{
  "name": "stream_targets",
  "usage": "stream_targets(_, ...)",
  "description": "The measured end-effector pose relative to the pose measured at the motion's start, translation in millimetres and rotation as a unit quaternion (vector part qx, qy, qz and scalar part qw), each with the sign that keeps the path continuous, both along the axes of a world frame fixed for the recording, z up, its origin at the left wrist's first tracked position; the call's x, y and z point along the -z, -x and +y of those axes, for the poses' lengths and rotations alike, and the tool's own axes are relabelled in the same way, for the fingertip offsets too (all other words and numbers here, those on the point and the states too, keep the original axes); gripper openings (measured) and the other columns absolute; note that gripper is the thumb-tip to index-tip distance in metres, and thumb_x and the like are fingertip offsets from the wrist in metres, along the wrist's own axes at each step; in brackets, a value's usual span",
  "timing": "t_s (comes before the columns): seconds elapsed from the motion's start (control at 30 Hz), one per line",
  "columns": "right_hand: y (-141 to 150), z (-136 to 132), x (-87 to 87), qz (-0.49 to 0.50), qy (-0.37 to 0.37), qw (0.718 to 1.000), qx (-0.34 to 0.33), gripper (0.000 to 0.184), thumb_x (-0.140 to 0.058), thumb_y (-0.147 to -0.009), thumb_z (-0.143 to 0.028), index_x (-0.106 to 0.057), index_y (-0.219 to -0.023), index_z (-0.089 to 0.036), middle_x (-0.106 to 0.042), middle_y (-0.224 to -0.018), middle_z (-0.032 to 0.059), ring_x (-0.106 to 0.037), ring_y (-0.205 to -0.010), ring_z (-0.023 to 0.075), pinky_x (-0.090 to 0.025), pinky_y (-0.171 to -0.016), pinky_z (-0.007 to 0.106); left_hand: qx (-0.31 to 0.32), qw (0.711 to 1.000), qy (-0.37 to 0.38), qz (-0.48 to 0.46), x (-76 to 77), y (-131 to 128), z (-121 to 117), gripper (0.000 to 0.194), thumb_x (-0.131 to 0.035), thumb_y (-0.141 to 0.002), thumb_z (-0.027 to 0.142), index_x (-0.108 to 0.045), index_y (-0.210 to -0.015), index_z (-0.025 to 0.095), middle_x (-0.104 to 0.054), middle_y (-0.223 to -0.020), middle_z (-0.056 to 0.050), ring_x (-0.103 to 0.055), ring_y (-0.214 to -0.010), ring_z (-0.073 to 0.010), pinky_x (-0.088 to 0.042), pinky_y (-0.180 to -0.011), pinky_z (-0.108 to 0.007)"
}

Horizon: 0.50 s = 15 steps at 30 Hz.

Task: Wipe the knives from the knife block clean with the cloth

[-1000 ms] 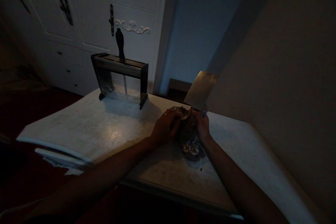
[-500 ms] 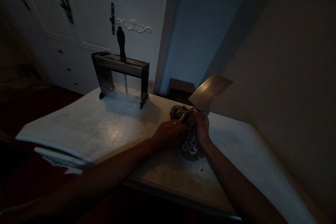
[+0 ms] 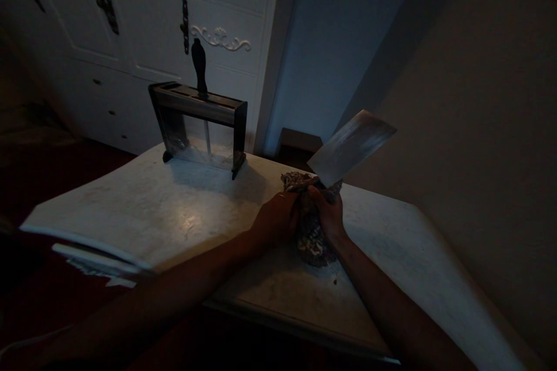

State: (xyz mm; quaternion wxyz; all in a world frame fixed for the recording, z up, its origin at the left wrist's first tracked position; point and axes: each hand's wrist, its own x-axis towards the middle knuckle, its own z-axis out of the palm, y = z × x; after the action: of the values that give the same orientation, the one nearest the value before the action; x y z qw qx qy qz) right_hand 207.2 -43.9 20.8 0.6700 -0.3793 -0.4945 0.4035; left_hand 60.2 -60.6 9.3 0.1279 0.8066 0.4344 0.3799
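"What are you busy with?"

"Both your hands are at the bag (image 3: 317, 246), near the middle of the table (image 3: 195, 200), a little right of centre. I'd judge the step to be working at its gathered top, with the cleaver (image 3: 352, 145) held ready."

"How do the grips stand?"

"Your left hand (image 3: 277, 215) is curled in against the bag's left side, just below the top; its fingertips are hidden, so I can't tell how hard they pinch. Your right hand (image 3: 329, 211) is closed around the foot of the cleaver, its thumb pressed toward the bag. The palm is out of sight."

"And what does the move call for?"

"A steady left hand, I'd say, with those fingers well clear of the edge, since the blade tilts up to the far right."

"What's it all made of?"

"The bag looks like crinkled, shiny plastic, lumpy, mottled dark brown with pale flakes. The cleaver is a broad flat rectangle of dull grey metal. The tabletop is pale, smooth and smudged, with one small crumb (image 3: 335, 282) near the bag. Far left stands a knife stand (image 3: 198, 104), black-ended and clear-fronted, a rounded black handle (image 3: 199, 64) rising from it."
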Motion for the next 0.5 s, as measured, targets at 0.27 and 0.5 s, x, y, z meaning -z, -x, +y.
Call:
stream_targets(0.27,-4,-4,2.8,-0.067,0.026,0.997,-0.010,0.045,-0.083,-0.071,-0.043,-0.067,-0.107,-0.021,-0.072,-0.102,0.0044,-0.067,-0.091,0.0228,-0.054,-0.082,0.033,0.075,0.994,0.026,-0.080,8.5,5,8,0.045,-0.052,-0.089,0.034,-0.051,-0.126,0.009,-0.060,-0.121,-0.019,-0.056,-0.112,-0.0297,-0.046,-0.098,-0.048)
stream_targets(0.5,0,-5,-3.9,-0.002,0.042,0.999,-0.027,0.037,-0.081,-0.070,-0.045,-0.070,-0.094,-0.020,-0.071,-0.089,0.0018,-0.066,-0.078,0.0196,-0.055,-0.079,0.033,0.070,0.994,0.017,-0.085,20.1,4,19,0.035,-0.057,-0.087,0.034,-0.059,-0.112,0.011,-0.061,-0.113,-0.018,-0.057,-0.104,-0.0289,-0.048,-0.093,-0.047)
